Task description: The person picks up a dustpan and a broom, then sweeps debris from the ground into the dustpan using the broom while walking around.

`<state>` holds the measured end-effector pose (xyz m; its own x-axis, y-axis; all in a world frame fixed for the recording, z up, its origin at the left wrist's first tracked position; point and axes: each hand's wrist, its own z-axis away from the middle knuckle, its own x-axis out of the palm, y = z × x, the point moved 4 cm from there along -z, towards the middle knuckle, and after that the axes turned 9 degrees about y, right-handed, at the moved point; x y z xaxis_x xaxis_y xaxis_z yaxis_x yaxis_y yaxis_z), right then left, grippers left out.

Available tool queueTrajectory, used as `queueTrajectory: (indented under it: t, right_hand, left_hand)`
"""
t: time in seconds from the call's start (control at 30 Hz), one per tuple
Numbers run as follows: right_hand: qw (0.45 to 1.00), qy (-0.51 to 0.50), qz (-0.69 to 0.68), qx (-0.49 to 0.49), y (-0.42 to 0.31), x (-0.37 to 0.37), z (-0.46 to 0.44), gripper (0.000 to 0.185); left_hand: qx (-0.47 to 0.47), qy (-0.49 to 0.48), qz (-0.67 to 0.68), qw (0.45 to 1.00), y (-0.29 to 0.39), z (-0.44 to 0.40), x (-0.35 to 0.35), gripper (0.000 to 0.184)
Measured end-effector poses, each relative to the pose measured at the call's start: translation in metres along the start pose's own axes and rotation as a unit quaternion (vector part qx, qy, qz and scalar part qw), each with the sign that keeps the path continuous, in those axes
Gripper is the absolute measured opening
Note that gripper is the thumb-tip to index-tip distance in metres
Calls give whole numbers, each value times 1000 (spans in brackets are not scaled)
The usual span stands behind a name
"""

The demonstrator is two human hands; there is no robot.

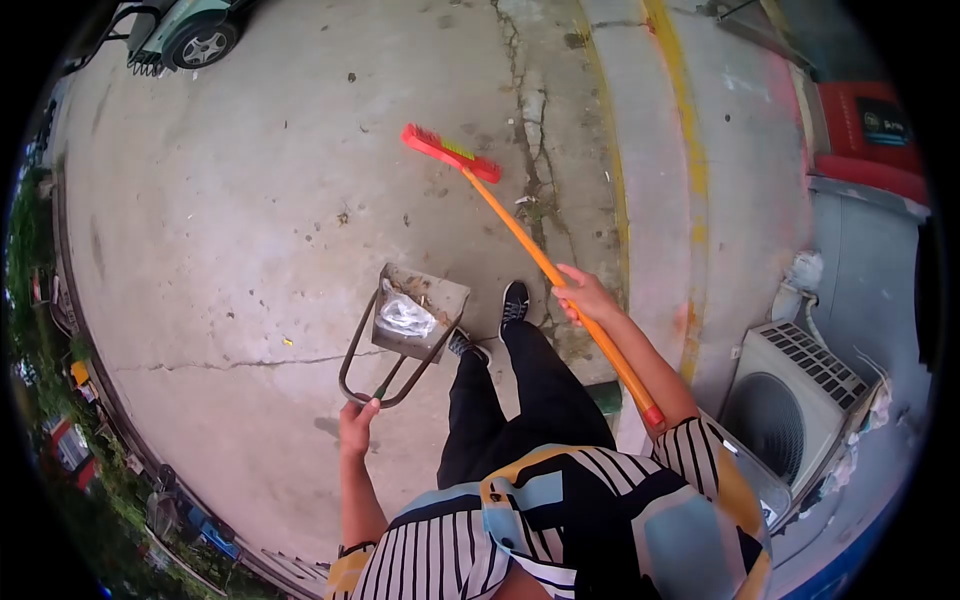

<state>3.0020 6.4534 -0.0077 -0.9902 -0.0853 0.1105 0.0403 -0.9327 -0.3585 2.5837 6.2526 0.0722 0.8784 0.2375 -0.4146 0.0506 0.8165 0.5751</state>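
My right hand (585, 296) is closed around the orange handle of a broom (515, 229). The broom's red head with red and yellow-green bristles points away from me, at the upper middle. With my left hand (356, 424) I grip the dark looped handle of a metal dustpan (452, 298). Inside the pan lie a crumpled clear plastic bag (404, 315) and brown leaf litter. The pan is just left of my dark shoes.
Cracked concrete ground (250, 220) carries scattered small debris and a yellow wrapper (288, 342). A vehicle wheel (203, 46) is at the upper left. An air-conditioner unit (790, 400) stands close on my right, below a red object (870, 130). Plants line the far left.
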Motion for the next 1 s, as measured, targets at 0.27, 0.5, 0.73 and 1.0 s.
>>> queueTrajectory:
  t: [0.27,0.5,0.73,1.0]
  right_hand:
    - [972,231,46,-24,-27,-107,-87,25]
    - [979,136,-134,76,81,-102,43,21]
    - [982,184,-34,16,110,-41,0,18]
    - [980,-72,-179,51,115,60,40,37]
  left_hand:
    - [-1,-25,0,1000,9,-5,14,18]
    - [1,-63,-21,998,23,-20,24,18]
    - [10,-105,-41,994,26,-28,33,18]
    - [30,-121,-43,991,32,-25,6,19]
